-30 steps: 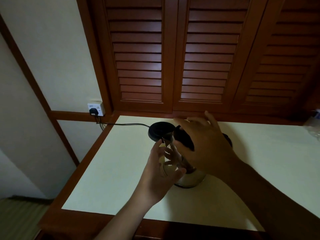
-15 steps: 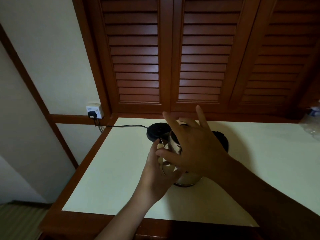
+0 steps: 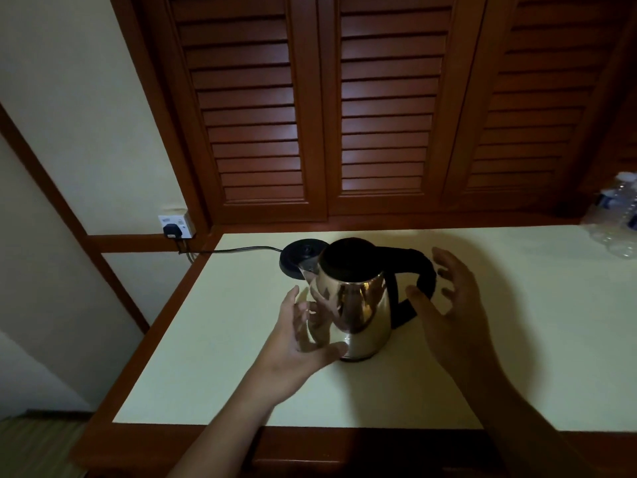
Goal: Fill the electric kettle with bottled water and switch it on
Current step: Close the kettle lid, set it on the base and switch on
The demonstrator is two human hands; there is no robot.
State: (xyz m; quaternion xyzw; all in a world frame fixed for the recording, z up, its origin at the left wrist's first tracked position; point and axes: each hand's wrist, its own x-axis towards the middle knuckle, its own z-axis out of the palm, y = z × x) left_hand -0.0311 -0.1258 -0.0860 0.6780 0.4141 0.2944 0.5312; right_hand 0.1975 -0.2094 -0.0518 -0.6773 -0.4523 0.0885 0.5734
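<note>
Two open hands flanking a steel kettle (image 3: 351, 305) mid-frame on the worktop (image 3: 213, 339), left hand (image 3: 296, 346) and right hand (image 3: 451, 312) each with loose, empty grip, black base (image 3: 296, 262) behind, water bottles (image 3: 617, 219) far right.

Dim room, low light. A cream-topped table (image 3: 206, 357) with reddish wood edging stands against dark louvred wooden doors (image 3: 344, 115). The cream wall (image 3: 86, 98) at left carries wood trim and a socket (image 3: 175, 226) with a black plug inserted.
</note>
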